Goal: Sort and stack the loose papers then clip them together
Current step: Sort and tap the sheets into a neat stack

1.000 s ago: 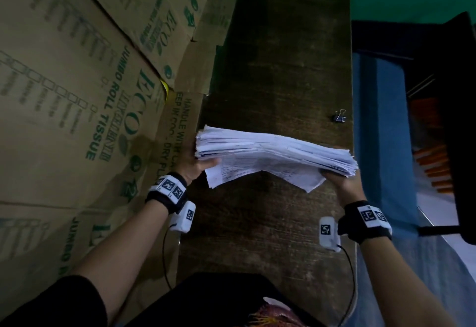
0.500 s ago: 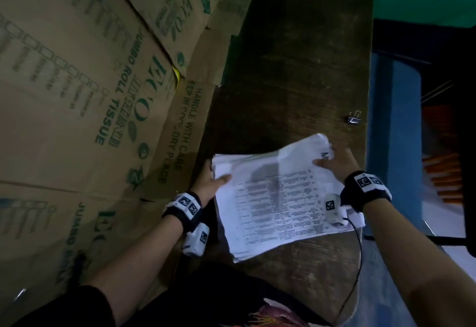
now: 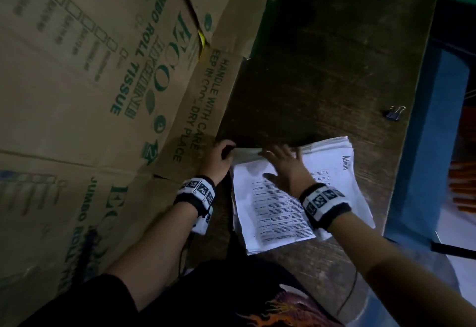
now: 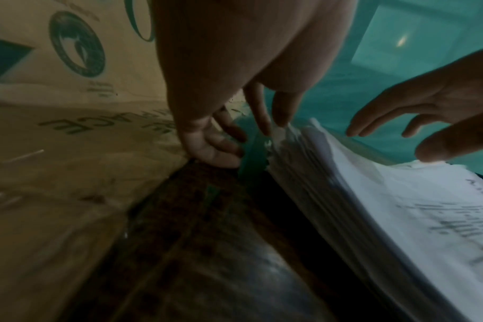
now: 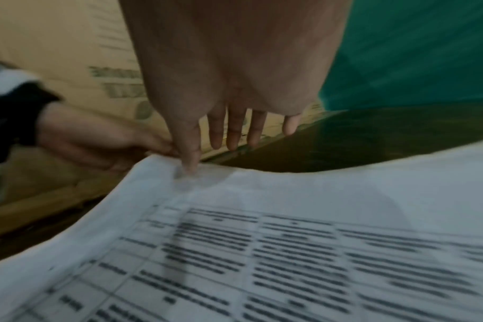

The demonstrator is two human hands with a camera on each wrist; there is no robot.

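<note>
- paper stack [image 3: 332, 172]: lies flat on the counter [image 3: 322, 69], thick, limp, sheets prone to sliding; best gripped at its far edge.
- left hand [image 3: 219, 159]: fingers curled at the stack's far left corner.
- right hand [image 3: 286, 169]: flat, fingers spread, on top.
- binder clip [image 3: 395, 114]: well apart, right.

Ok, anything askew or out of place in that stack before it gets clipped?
Yes. The paper stack lies rotated on the table, and sheets jut out unevenly at its near and right edges. The left hand touches its far left corner; the right hand is spread over the top. The binder clip lies apart, unused.
</note>
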